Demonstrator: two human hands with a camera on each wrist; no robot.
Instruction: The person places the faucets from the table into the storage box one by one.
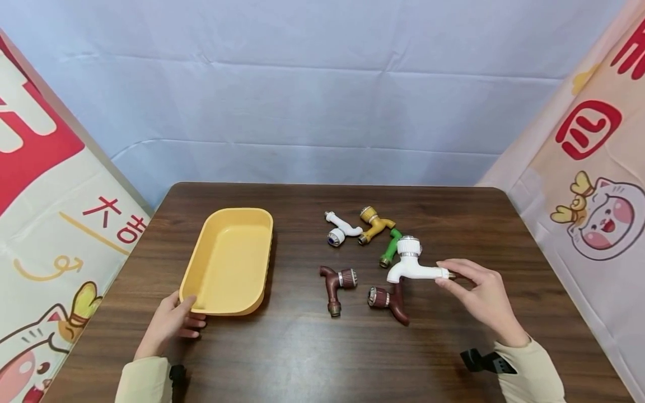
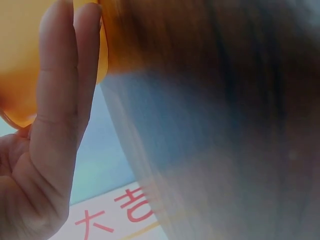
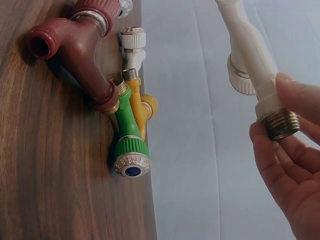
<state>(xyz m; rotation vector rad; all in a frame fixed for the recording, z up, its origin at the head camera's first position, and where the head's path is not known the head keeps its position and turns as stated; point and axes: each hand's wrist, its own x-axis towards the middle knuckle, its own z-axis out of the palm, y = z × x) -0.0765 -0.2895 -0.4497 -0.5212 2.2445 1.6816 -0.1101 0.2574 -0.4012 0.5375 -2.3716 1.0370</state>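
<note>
At the near left corner of a yellow plastic tray (image 1: 230, 263), my left hand (image 1: 168, 324) grips the rim, thumb on top and fingers outside and below. The left wrist view shows part of the tray (image 2: 17, 60) beside fairly straight fingers. My right hand (image 1: 481, 291) pinches a white faucet (image 1: 415, 271) by its threaded end, holding it above the table with its knob up. In the right wrist view the brass thread (image 3: 281, 124) shows between thumb and fingers. Below the held faucet lies a dark red faucet (image 1: 396, 307), partly hidden; a green faucet (image 1: 391, 249) is partly covered behind it.
Another dark red faucet (image 1: 332, 286) lies between the tray and the right-hand group. Farther back are a smaller white faucet (image 1: 346, 227) and a yellow faucet (image 1: 375, 226). The wooden table (image 1: 302, 358) ends at a pale cloth backdrop (image 1: 322, 112), with printed banners (image 1: 599, 212) at the sides.
</note>
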